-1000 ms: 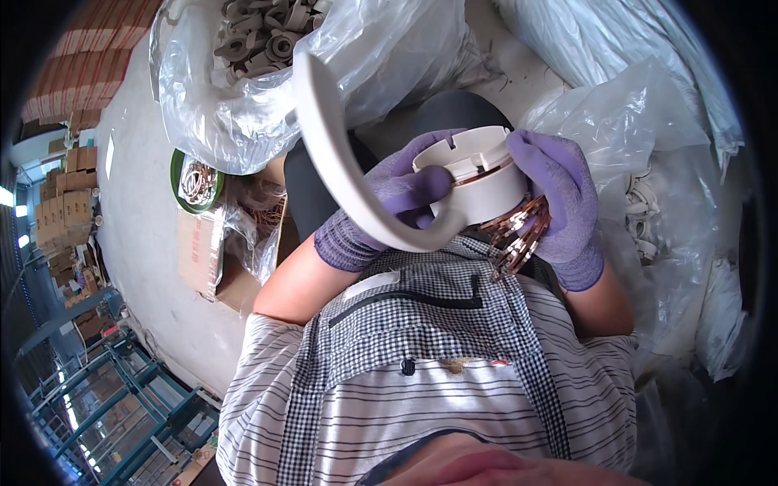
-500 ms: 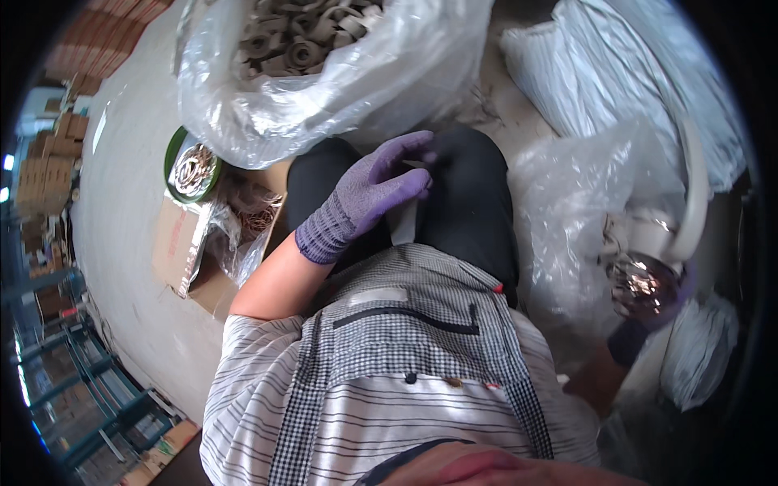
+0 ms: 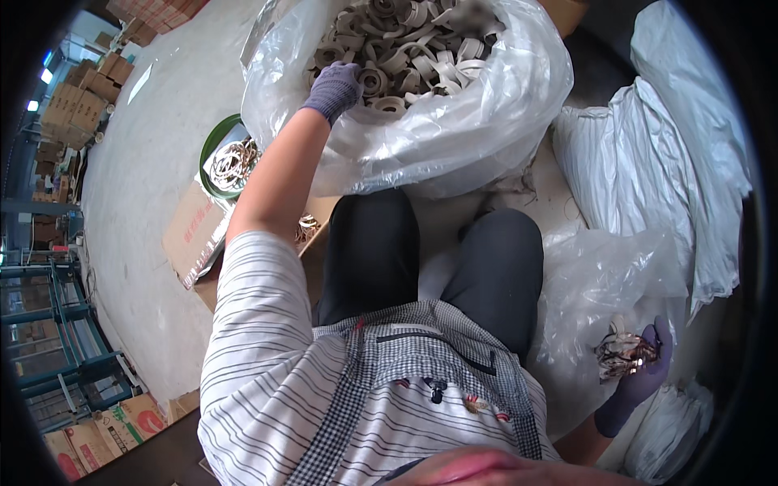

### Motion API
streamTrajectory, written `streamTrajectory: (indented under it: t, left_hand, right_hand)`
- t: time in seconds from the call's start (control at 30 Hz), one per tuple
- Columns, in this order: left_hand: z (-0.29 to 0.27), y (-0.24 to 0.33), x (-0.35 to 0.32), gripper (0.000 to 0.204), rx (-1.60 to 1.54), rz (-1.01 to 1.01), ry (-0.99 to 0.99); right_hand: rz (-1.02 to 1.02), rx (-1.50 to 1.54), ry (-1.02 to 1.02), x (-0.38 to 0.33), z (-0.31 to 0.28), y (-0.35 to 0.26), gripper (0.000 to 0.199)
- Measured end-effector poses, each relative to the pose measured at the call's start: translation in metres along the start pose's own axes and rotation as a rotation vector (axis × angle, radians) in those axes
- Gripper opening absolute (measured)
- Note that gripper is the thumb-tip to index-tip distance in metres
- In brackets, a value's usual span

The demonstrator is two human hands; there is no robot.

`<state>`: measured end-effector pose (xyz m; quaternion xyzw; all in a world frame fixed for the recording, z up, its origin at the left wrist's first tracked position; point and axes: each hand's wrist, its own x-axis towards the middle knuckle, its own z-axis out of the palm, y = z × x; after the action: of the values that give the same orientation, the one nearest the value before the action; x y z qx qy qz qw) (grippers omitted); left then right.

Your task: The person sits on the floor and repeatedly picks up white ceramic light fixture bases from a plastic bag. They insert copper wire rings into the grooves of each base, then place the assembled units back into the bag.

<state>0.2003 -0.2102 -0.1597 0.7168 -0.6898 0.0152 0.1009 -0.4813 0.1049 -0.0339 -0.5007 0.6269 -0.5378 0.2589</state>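
gloves of purple knit cover both hands, likely to spare the fingers from rough edges and wire ends. the left hand [image 3: 334,87] reaches forward into a large clear plastic bag [image 3: 454,138] that stands open just beyond the knees, so its mouth is within an arm's stretch. its grip is curled down onto the heap of pale grey-white plastic spools [image 3: 405,49], fingers bent over one or two of them; whether a spool is already pinched i cannot tell. the spools look rigid and matte, round with flat flanges and a hollow core, tumbled loosely and overlapping all around the grip.

the right hand [image 3: 640,377] hangs low and out to the side, beside the right thigh, its grip closed around a coil of copper wire [image 3: 622,355]. the coil is shiny, reddish and springy-looking, a tangled ring of thin strands. right against that grip billows another clear plastic bag [image 3: 608,283], thin and crinkled, and beyond it lie white woven sacks [image 3: 664,162], coarser and opaque, probably kept close for sorted material.

far to the left of the left arm, on the concrete floor, a green round tub [image 3: 212,154] holds more loose wire loops, and a flattened cardboard box [image 3: 194,235] lies beside it.
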Motion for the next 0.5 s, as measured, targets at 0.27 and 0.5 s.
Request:
streamTrajectory:
  t: [0.27,0.5]
  left_hand:
    - [0.133,-0.099,0.023,0.067,0.204,-0.312,-0.598]
    - [0.087,0.002,0.024,0.077,0.047,-0.247,-0.684]
  right_hand:
    - [0.033,0.191,-0.333,-0.010,0.107,-0.007,0.025]
    - [-0.105,-0.089,-0.313,-0.021,0.128,-0.012,0.027]
